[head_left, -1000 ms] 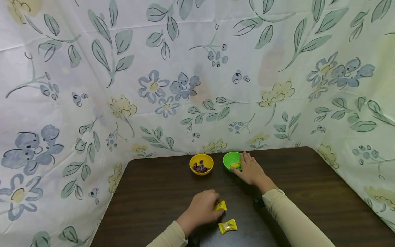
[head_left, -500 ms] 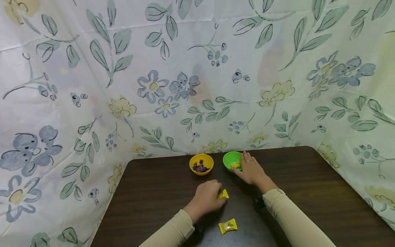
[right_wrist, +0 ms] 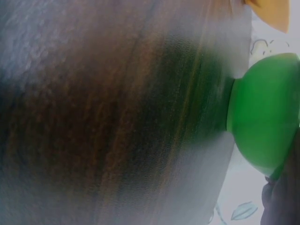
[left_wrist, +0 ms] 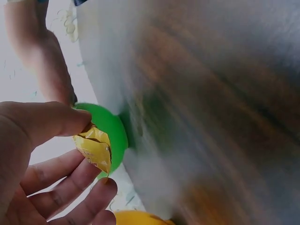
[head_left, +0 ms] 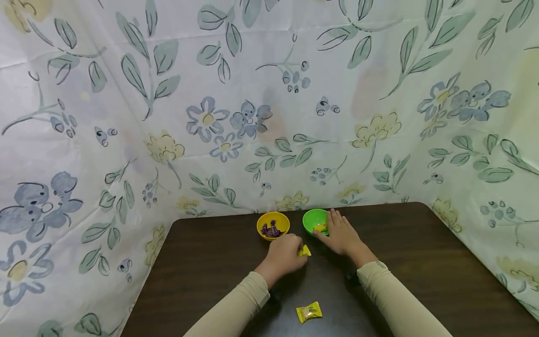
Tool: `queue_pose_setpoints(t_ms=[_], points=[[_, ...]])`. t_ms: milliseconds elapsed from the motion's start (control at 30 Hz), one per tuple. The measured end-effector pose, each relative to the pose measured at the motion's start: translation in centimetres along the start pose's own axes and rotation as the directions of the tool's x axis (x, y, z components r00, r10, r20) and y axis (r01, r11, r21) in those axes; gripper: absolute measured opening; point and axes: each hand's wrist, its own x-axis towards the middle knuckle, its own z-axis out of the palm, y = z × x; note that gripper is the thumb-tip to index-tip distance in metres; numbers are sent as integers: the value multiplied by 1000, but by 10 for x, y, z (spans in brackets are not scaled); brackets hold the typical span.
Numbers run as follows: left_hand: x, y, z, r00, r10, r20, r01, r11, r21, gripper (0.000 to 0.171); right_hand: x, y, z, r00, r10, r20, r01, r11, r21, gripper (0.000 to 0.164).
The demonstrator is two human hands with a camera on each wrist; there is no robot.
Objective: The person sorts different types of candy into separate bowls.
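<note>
Candy (left_wrist: pixel 95 149) sits pinched in the left hand (head_left: pixel 284 253), near the right hand (head_left: pixel 343 238), spread against the green bowl (head_left: pixel 312 218) by the far worktop edge (head_left: pixel 381 209).

Enclosed at back and both sides by creased white fabric (head_left: pixel 269 54) printed with blue flowers, green leaves and yellow blossoms. Furnished with a dark brown wood-grain table (head_left: pixel 202 262), round-cornered at the far edge, catching pale light.

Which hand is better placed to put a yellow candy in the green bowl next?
Probably the left hand: it pinches a yellow candy, just short of the green bowl. The right hand is at that bowl's rim, with no candy visible in its grasp.
</note>
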Motion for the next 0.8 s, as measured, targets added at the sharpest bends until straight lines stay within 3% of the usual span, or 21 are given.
queue_pose_setpoints(t_ms=[233, 533, 800], points=[[10, -3, -6, 999, -14, -46, 11, 998, -67, 17, -2, -1, 4, 1000, 0, -4, 0, 1000, -11, 101], [36, -8, -3, 977, -42, -208, 20, 994, -106, 17, -1, -2, -3, 1000, 9, 24, -9, 1000, -21, 100], [59, -11, 1, 974, -63, -216, 22, 982, -187, 21, 1, -1, 0, 1000, 11, 26, -11, 1000, -17, 101]])
